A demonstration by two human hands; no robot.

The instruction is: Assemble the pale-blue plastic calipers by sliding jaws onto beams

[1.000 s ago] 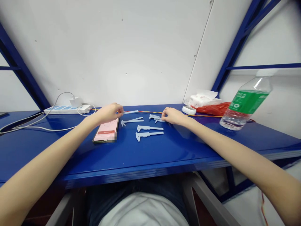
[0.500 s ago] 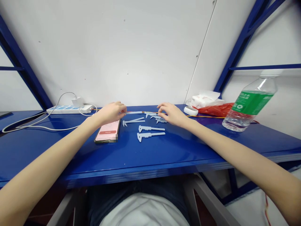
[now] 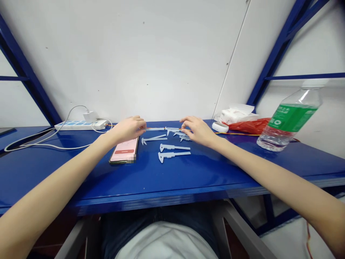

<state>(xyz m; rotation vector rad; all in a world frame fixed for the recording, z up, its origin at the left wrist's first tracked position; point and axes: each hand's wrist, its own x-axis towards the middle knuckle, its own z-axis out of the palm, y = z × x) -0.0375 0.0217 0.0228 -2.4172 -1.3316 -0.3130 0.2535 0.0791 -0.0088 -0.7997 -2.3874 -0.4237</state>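
A pale blue plastic caliper (image 3: 155,128) spans between my two hands at the back of the desk, its jaws pointing down near the right end. My left hand (image 3: 131,128) is closed on its left end, above the phone (image 3: 122,153). Curled fingers of my right hand (image 3: 198,131) meet the caliper's right end; the exact contact is partly hidden. More calipers lie beside the right fingertips (image 3: 185,137). One opened-out caliper (image 3: 154,139) rests right of the phone. Two further calipers, an upper one (image 3: 174,147) and a lower one (image 3: 174,155), lie parallel nearer me.
A power strip (image 3: 81,125) with white cables stands at the back left. To the right are a white oval device (image 3: 220,127), a tissue pack (image 3: 237,114), a red plastic bag (image 3: 249,126) and a water bottle (image 3: 292,118). The desk's front edge (image 3: 172,203) runs before my lap.
The whole view has shifted very slightly. Both hands keep nearly the same pose at the caliper, and the other calipers stay where they lay.
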